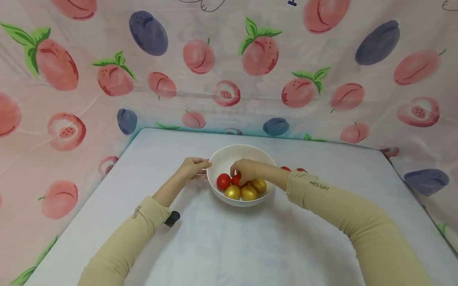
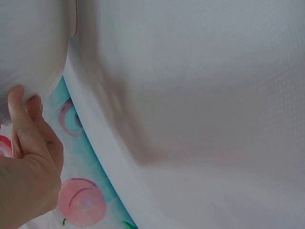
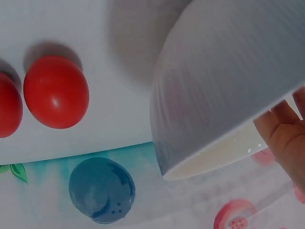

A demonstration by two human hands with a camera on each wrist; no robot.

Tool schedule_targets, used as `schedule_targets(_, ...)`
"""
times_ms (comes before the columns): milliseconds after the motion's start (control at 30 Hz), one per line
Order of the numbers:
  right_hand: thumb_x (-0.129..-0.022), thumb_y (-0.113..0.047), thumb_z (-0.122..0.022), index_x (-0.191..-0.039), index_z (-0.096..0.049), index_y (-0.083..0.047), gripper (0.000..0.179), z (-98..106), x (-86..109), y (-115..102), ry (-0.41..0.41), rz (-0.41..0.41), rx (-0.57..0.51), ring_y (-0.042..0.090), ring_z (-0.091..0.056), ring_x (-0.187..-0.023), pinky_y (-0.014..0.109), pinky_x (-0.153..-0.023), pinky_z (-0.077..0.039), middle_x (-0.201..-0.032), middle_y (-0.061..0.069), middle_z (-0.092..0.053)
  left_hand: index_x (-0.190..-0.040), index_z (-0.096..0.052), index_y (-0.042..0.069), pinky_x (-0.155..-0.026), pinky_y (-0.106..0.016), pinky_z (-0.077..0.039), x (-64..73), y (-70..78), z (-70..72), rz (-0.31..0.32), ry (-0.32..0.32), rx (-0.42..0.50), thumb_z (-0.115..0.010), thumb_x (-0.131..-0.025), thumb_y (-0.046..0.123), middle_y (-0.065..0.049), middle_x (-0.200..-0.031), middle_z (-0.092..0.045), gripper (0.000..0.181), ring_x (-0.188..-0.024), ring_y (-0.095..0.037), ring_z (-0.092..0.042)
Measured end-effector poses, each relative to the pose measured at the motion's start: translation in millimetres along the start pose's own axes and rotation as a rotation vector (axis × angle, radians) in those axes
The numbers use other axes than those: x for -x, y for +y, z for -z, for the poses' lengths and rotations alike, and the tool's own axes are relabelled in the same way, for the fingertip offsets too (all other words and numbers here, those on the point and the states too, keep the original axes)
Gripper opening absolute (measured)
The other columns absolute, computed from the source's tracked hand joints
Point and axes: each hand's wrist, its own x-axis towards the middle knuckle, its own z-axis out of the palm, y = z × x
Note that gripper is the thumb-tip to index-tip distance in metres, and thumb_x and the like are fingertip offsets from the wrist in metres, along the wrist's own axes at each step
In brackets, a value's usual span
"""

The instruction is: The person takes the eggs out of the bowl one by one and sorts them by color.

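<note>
A white bowl (image 1: pixel 239 203) stands on the table, holding red and gold eggs. At its left side my left hand (image 1: pixel 193 168) holds the rim, thumb on top and fingers against the outer wall; the left wrist view shows this hand (image 2: pixel 35 152) by the bowl (image 2: pixel 33 47). My right hand (image 1: pixel 247 168) reaches over the right rim and grips a red egg (image 1: pixel 235 180) inside. Left of that lies another red egg (image 1: pixel 223 182). Several gold eggs (image 1: pixel 249 193) rest along the near side. In the right wrist view, the rim hides part of the right hand (image 3: pixel 286 138).
Two more red eggs lie on the table right of the bowl, a nearer one (image 3: pixel 56 92) and one (image 3: pixel 7 105) cut by the frame edge. A fruit-print cloth (image 1: pixel 229 51) hangs behind the white table (image 1: pixel 222 246). A small black object (image 1: pixel 172 219) shows under the left cuff.
</note>
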Motion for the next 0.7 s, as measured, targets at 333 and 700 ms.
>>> schedule_targets(333,-0.082,-0.006,-0.070,-0.113,-0.062,-0.009,0.032,-2.6,0.7,5.5,0.050,0.058,0.056,0.020,-0.056,-0.092,0.023,-0.075,-0.058,-0.106,0.010,-0.061,-0.128,-0.055,-0.002,-0.070,-0.025,-0.060,1.6,1.9,-2.1,0.006,-0.003,0.010,-0.062,-0.090,0.015,-0.020,-0.131,-0.055,0.042,-0.088,-0.017,-0.067)
schedule_targets(700,-0.084,-0.011,-0.070,-0.114,-0.063,-0.010,0.031,2.6,6.4,6.3,0.091,0.075,0.044,0.021,-0.057,-0.099,0.026,-0.086,-0.057,-0.109,0.009,-0.064,-0.130,-0.052,-0.003,-0.072,-0.026,-0.060,1.6,3.1,-1.2,0.016,-0.002,0.009,-0.061,-0.091,0.015,-0.021,-0.133,-0.053,0.044,-0.094,-0.021,-0.067)
